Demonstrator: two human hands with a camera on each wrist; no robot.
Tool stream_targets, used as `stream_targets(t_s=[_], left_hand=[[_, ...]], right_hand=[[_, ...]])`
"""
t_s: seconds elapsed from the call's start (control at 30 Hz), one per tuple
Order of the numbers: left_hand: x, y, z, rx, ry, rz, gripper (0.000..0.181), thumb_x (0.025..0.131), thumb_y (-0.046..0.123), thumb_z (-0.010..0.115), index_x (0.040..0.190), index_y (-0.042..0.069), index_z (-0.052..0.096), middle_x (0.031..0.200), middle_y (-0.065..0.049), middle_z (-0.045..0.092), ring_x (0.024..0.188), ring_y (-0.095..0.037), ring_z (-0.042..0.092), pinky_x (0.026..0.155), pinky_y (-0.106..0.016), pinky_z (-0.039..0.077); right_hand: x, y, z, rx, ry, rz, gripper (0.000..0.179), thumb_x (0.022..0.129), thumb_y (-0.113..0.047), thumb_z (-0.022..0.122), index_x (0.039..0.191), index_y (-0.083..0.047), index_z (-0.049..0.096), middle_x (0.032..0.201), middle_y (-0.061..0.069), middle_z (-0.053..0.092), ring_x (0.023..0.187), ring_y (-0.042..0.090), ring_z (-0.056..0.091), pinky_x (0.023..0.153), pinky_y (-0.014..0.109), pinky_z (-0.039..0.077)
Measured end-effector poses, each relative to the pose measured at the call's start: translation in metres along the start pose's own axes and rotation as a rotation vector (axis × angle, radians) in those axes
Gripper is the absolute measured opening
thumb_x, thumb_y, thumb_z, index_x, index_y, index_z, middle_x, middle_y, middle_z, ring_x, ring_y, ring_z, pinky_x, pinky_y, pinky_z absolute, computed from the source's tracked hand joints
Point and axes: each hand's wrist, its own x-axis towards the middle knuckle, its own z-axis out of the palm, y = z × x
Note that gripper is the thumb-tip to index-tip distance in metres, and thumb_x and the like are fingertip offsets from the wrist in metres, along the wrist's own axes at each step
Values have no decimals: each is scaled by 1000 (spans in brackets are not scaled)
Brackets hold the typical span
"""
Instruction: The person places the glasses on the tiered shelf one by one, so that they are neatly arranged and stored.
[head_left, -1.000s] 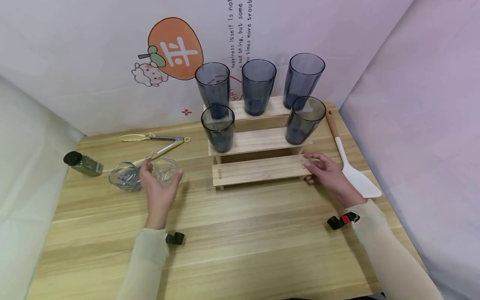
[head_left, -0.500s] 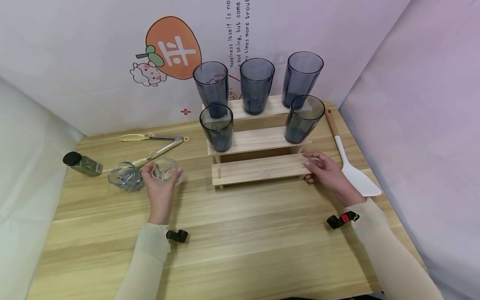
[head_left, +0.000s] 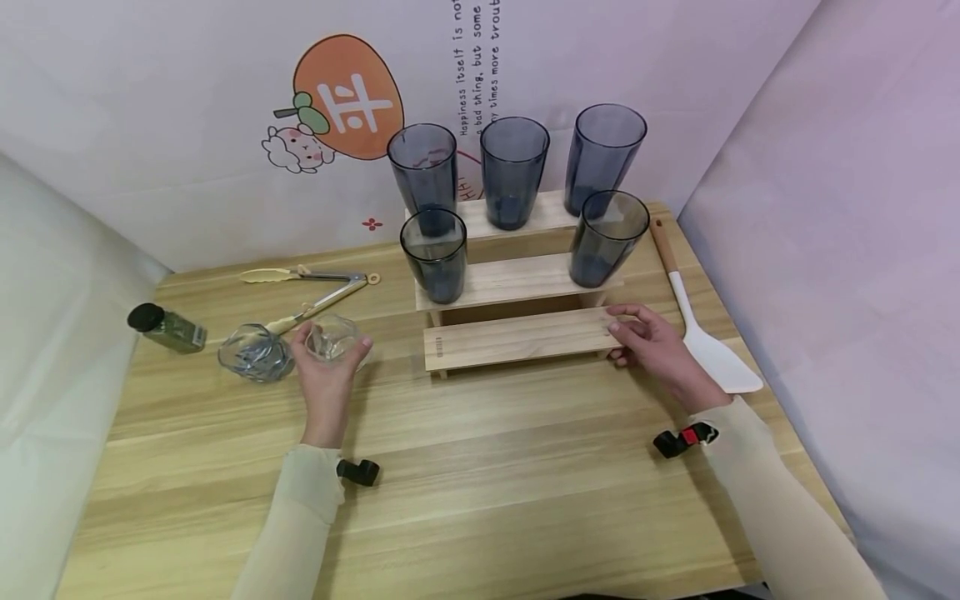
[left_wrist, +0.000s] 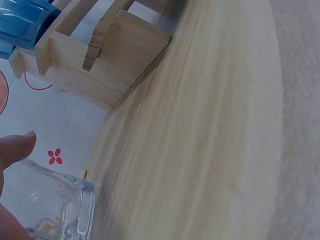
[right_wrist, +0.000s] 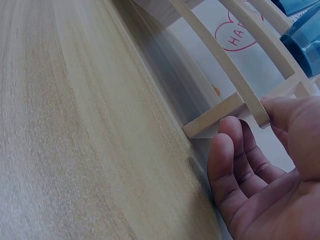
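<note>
My left hand [head_left: 327,392] grips a small clear glass bowl [head_left: 334,340] between thumb and fingers, on the left half of the table. In the left wrist view, the thumb lies at the rim of this bowl [left_wrist: 65,205]. Just left of it sits a bluish glass bowl [head_left: 255,354] with a wavy rim. My right hand [head_left: 660,354] pinches the right end of the lowest board of a three-step wooden rack [head_left: 525,340]. In the right wrist view, the thumb is on top of the board [right_wrist: 225,62], with the fingers curled below its end.
Several blue-grey tumblers [head_left: 514,171] stand on the rack's two upper steps. Tongs [head_left: 330,287] lie behind the bowls, and a spice jar [head_left: 168,329] lies at far left. A white spatula [head_left: 708,354] with a wooden handle is beside the right hand. Cloth walls [head_left: 225,200] enclose the table [head_left: 487,483].
The left hand has shifted slightly right, and its fingers have drawn in around the clear bowl. The right hand stays at the rack's end.
</note>
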Motion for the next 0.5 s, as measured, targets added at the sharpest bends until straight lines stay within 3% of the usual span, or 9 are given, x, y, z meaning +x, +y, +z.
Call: stream_targets(t_s=[0.5], left_hand=[[13, -5, -4, -5, -54, 79, 89, 79, 13, 90, 150, 7, 37, 151, -13, 42, 140, -25, 37, 116, -39, 27]], right_hand=[[-2, -2, 0, 4, -3, -11, 43, 104, -30, 60, 141, -11, 51, 106, 10, 67, 82, 21, 67, 70, 32, 58]])
